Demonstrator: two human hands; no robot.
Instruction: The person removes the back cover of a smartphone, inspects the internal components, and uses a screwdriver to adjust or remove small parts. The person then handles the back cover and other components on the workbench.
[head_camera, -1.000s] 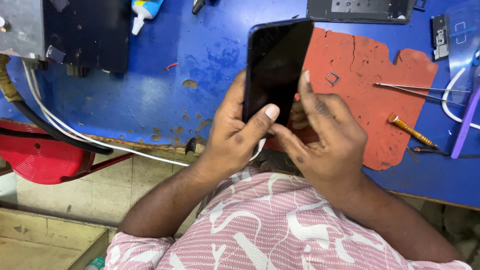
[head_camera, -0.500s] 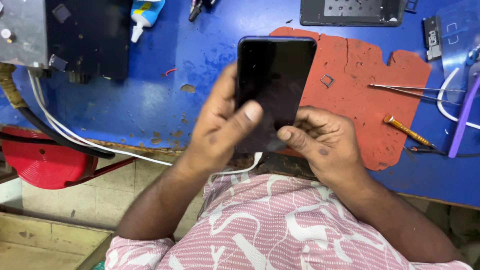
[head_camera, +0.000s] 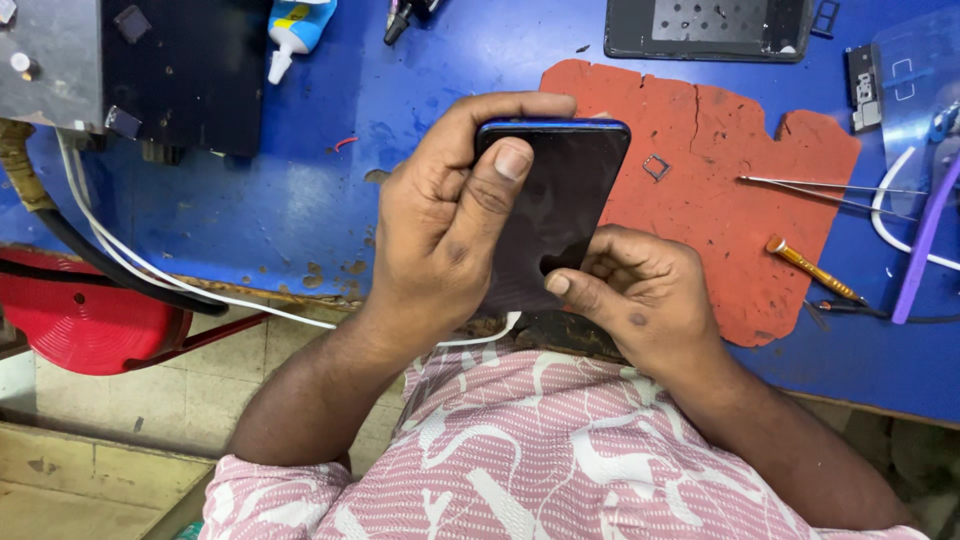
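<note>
Head view shows both hands clamped on a dark smartphone, which is held above the edge of the blue desk and the red-orange mat. The left hand wraps the phone's left side, fingers curled over the top edge and thumb pressed flat on the glass. The right hand grips the lower end, fingers closed around it and thumb tip at the screen's bottom.

The phone hangs partly past the desk edge, over the person's lap, so a slip of either grip could drop it to the floor. Hard thumb pressure on the glass might crack or lift it.

A small metal frame, thin tweezers and an orange-handled screwdriver lie loose on the mat; a sweeping elbow could knock them off.

As for containers, only a glue bottle lies at the far edge; its contents cannot be seen.
</note>
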